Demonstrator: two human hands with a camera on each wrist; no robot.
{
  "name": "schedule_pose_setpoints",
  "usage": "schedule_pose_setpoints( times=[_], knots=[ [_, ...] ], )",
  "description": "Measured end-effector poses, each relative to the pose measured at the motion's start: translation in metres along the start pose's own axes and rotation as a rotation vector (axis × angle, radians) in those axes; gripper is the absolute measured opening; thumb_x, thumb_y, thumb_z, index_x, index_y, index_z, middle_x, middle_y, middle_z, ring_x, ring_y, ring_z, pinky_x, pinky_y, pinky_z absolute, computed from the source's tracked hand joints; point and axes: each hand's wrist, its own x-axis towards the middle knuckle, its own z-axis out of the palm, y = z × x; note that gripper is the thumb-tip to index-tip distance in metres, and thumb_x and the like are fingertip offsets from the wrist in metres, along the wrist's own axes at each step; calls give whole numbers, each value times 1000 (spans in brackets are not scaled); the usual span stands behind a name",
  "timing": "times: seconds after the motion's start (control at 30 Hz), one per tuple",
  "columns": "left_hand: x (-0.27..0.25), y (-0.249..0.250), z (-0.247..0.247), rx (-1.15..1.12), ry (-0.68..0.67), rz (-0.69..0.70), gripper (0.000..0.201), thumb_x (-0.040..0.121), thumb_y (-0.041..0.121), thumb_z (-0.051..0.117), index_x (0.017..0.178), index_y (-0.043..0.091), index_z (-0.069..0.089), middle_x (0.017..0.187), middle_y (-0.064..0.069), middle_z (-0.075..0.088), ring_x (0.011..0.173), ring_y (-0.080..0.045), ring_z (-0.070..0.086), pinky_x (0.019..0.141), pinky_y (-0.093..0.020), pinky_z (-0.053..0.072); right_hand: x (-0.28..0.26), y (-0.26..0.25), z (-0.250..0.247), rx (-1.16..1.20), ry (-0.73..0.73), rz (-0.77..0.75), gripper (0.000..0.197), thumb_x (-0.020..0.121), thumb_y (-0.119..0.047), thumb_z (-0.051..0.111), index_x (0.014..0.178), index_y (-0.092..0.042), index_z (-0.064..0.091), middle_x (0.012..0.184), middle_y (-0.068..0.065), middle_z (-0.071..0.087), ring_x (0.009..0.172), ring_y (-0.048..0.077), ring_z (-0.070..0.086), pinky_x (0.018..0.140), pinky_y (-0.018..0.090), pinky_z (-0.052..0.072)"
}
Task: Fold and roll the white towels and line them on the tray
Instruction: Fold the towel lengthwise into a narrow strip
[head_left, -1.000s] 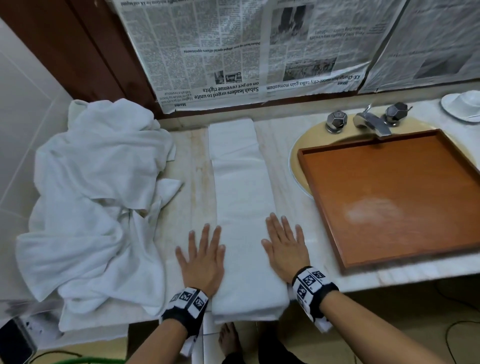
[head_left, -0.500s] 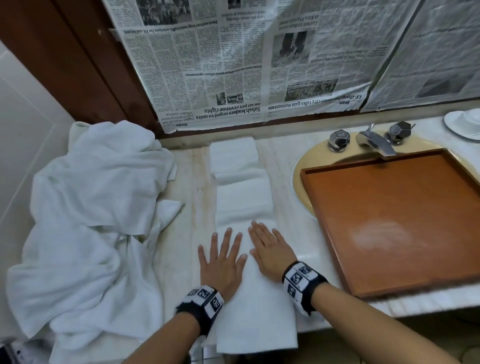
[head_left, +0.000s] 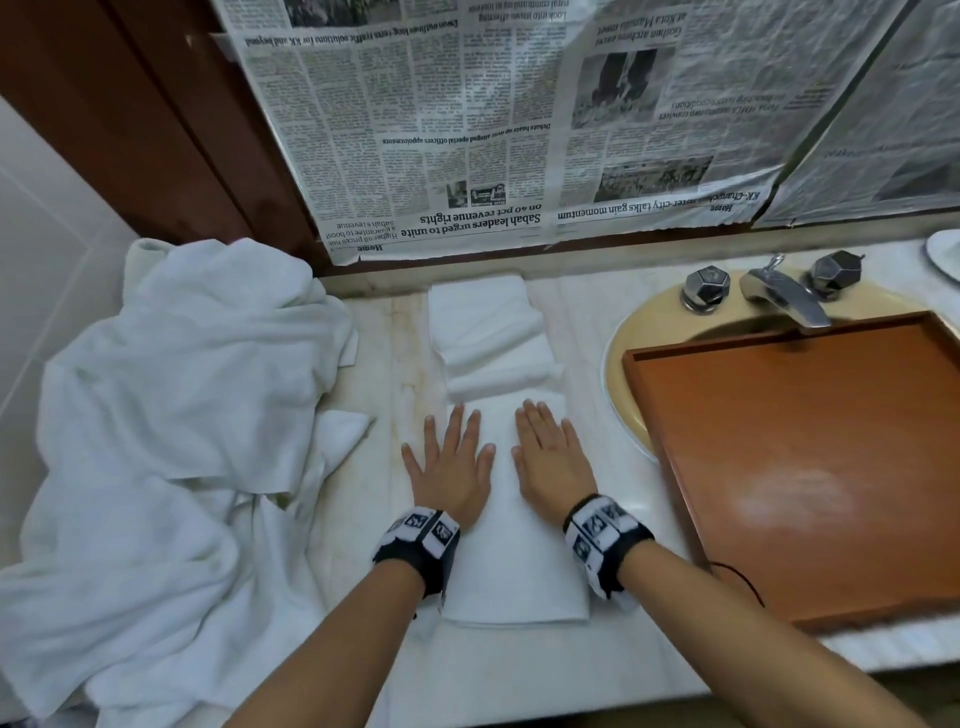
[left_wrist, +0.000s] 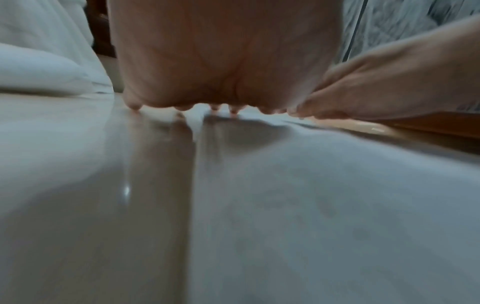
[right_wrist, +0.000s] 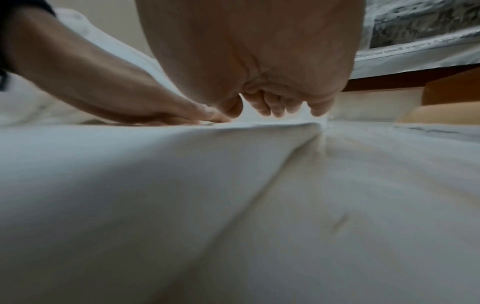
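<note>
A white towel (head_left: 511, 561), folded into a long strip, lies on the marble counter and bunches into ridges at its far end (head_left: 493, 343). My left hand (head_left: 451, 462) presses flat on the strip's left edge, fingers straight. My right hand (head_left: 553, 460) presses flat on its right side. In the left wrist view the left hand (left_wrist: 223, 61) lies on the towel (left_wrist: 337, 205) and counter. In the right wrist view the right hand (right_wrist: 259, 61) rests on the towel (right_wrist: 130, 185). The brown wooden tray (head_left: 810, 457) stands to the right over the sink.
A heap of loose white towels (head_left: 171, 426) covers the counter's left side. The faucet (head_left: 784, 291) and two knobs stand behind the tray. Newspaper (head_left: 519, 119) covers the wall behind. A white dish (head_left: 945, 254) sits at the far right.
Both hands slid away from me along the towel strip and drew closer together. The far end of the strip bunched up into ridges.
</note>
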Motion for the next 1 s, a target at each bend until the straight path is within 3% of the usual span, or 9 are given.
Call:
schedule_pose_setpoints(
  times=[0.07,0.13,0.23,0.33,0.43,0.57,0.77,0.9,1.0],
  knots=[
    [-18,-2,5,-13,15,34,54,104,50,10,156,43,-5,162,22,-16,151,-19,-17,117,-59,-9,-28,-11,14,17,18,-61,58,97,-31,28,143,-3,47,150,12,44,139,26,43,111,49,34],
    [-37,-6,17,50,11,74,54,102,50,1,155,44,-7,161,24,-20,151,-19,-18,118,-59,-7,-49,-21,28,28,-38,-110,58,97,-31,28,146,-5,43,152,9,42,140,24,40,112,50,36],
    [-47,-16,28,106,10,82,62,92,54,-13,153,45,-13,159,25,-23,151,-18,-19,119,-56,-6,-57,-21,33,-16,-85,-93,60,100,-36,23,152,-9,32,159,5,30,146,21,31,118,45,20],
    [-50,-25,27,115,34,53,54,100,54,-1,151,49,-16,158,27,-23,151,-17,-19,118,-56,-7,-57,-2,28,-42,-113,-89,69,96,-49,0,157,-16,2,163,-3,-7,151,13,-4,120,40,-5],
    [-55,-33,23,84,41,-48,52,103,52,6,151,51,-15,159,26,-23,150,-18,-21,118,-57,-11,-57,18,20,-27,-137,30,75,87,-53,-14,155,-21,-13,159,-10,-22,148,9,-18,120,42,-10],
    [-69,-31,22,24,62,-102,52,104,50,9,151,51,-13,159,24,-23,151,-22,-19,118,-58,-11,-66,12,11,-21,-125,145,79,84,-44,-19,156,-15,-9,163,-2,-16,151,16,-13,121,44,-8],
    [-104,-14,44,65,24,18,53,104,50,7,151,49,-18,156,27,-28,149,-18,-25,118,-58,-12,-106,-30,38,-4,-139,-21,67,103,-46,0,155,-10,20,163,3,11,150,21,16,116,45,5],
    [-114,-29,49,76,25,-30,56,98,57,-3,150,46,-22,156,26,-29,148,-17,-25,117,-58,-14,-111,2,34,-24,-153,-11,72,90,-55,-13,154,-22,-16,159,-9,-25,148,11,-20,119,41,-12],
    [-123,-38,54,79,14,-59,65,88,62,-16,149,42,-27,155,22,-34,146,-16,-30,117,-57,-17,-115,30,27,-59,-143,45,75,86,-56,-18,154,-25,-18,158,-13,-27,148,11,-21,121,41,-11]
  ],
)
